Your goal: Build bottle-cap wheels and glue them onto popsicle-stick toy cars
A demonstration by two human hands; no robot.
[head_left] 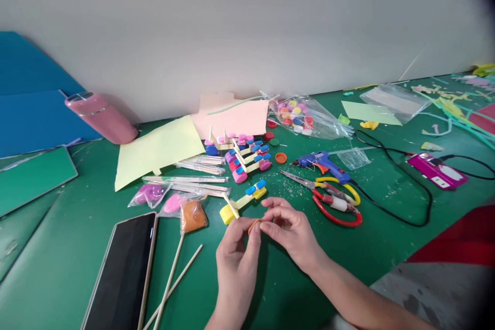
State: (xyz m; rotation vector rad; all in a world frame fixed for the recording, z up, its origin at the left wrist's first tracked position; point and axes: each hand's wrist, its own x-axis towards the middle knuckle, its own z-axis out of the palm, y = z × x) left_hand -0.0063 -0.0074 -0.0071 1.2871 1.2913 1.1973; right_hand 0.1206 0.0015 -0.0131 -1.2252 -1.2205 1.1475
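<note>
My left hand (238, 252) and my right hand (290, 229) meet at the front middle of the table, fingertips together. Between them they pinch a small piece of orange-brown modelling clay (253, 226), mostly covered by the fingers. Just beyond the hands lies a small stick model (244, 200) with yellow and blue parts. Left of my left hand is a clear packet of orange-brown clay (194, 216), with purple clay (149, 194) and pink clay (172, 203) in bags behind it. Several similar stick models (247, 157) stand in a cluster farther back.
To the right lie scissors (335, 201) and a blue glue gun (323, 162) with a black cord. A phone (121, 270) and two wooden sticks (174, 283) are at front left. Behind are a pink bottle (102, 117), paper sheets (160, 149) and a bag of bottle caps (296, 113).
</note>
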